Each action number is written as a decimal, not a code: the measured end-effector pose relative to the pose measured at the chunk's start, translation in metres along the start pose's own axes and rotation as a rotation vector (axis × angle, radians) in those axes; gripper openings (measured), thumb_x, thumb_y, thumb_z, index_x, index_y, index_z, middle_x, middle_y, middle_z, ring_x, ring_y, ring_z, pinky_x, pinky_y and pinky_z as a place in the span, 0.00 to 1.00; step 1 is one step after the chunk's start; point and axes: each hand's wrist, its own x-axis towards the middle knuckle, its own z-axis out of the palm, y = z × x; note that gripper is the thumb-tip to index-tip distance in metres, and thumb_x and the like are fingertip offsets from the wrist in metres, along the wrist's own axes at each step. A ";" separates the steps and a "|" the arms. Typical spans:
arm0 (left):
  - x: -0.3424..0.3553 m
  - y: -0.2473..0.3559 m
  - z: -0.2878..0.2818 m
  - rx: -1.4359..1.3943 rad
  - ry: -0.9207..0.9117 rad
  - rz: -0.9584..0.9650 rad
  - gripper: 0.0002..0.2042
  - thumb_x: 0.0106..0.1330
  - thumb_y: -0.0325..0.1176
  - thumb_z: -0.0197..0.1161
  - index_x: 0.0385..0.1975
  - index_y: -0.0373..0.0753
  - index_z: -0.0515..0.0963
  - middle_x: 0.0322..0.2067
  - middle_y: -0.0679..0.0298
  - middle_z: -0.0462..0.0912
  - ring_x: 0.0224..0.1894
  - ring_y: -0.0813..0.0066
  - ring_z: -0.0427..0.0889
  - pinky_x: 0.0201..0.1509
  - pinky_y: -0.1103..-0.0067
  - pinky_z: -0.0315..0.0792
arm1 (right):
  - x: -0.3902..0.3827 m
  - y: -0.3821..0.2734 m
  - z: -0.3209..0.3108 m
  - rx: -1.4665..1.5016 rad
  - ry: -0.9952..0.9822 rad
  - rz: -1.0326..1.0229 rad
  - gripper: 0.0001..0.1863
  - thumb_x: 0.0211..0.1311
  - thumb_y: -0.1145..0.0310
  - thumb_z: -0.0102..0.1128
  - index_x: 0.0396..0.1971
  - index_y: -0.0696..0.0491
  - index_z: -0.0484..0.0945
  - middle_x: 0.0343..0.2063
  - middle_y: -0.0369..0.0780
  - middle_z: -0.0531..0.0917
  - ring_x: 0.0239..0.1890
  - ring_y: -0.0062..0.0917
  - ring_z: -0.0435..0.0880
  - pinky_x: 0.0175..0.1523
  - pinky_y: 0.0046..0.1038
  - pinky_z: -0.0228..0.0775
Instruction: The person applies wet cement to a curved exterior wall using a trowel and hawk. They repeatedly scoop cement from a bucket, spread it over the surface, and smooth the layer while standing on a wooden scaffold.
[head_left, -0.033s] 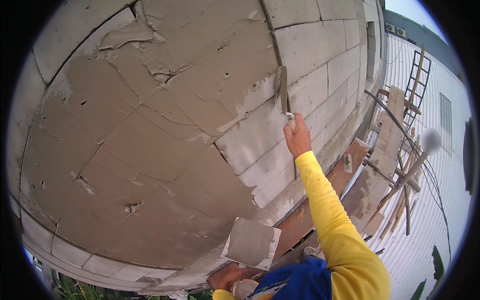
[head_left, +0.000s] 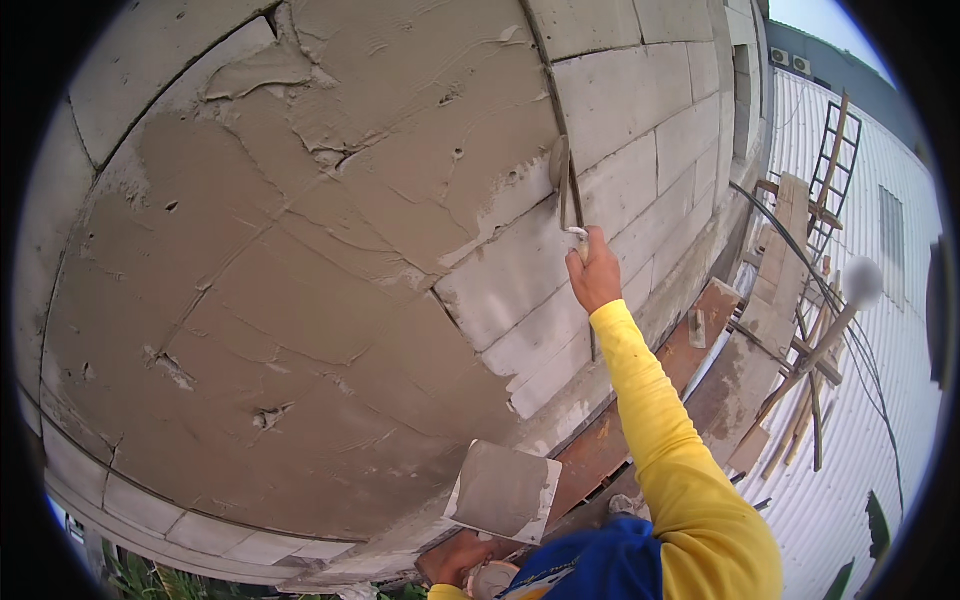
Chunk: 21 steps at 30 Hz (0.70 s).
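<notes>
My right hand (head_left: 595, 272) grips the handle of a trowel (head_left: 563, 180), whose blade rests against the wall where grey render (head_left: 270, 280) meets bare light block (head_left: 520, 295). The render is uneven, with ridges and small holes. Low in view, my left hand (head_left: 466, 552) holds a square mortar board (head_left: 500, 490) coated with grey mix; its fingers are partly hidden under the board. Just beside that hand is the rim of a pale bucket (head_left: 492, 572), mostly cut off by my blue shirt.
Rusty brown planks (head_left: 685, 340) along the wall's foot carry a small float (head_left: 697, 327). To the right are weathered boards (head_left: 775, 260), loose timber, a metal ladder (head_left: 835, 160), black cables (head_left: 870, 370) and a corrugated white roof (head_left: 860, 430). Plants (head_left: 150, 575) show at lower left.
</notes>
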 end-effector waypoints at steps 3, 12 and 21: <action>-0.044 0.022 0.000 0.139 0.073 -0.070 0.17 0.57 0.46 0.72 0.31 0.36 0.88 0.24 0.63 0.87 0.29 0.73 0.85 0.35 0.74 0.74 | -0.014 -0.019 0.016 -0.163 -0.030 -0.012 0.22 0.64 0.71 0.65 0.55 0.58 0.69 0.41 0.57 0.84 0.44 0.60 0.83 0.48 0.54 0.75; -0.071 0.041 -0.020 0.096 0.012 0.016 0.19 0.56 0.52 0.68 0.31 0.41 0.89 0.26 0.62 0.89 0.29 0.71 0.85 0.38 0.72 0.75 | -0.180 -0.124 0.082 -0.188 -0.306 -0.136 0.22 0.63 0.72 0.66 0.53 0.57 0.69 0.39 0.50 0.79 0.39 0.52 0.85 0.41 0.50 0.79; -0.013 -0.054 -0.028 -0.010 -0.032 0.241 0.12 0.61 0.35 0.71 0.31 0.29 0.85 0.23 0.60 0.84 0.25 0.72 0.82 0.31 0.75 0.74 | -0.054 -0.059 0.027 -0.112 0.098 -0.124 0.19 0.65 0.67 0.65 0.52 0.55 0.72 0.34 0.56 0.84 0.39 0.59 0.84 0.44 0.54 0.75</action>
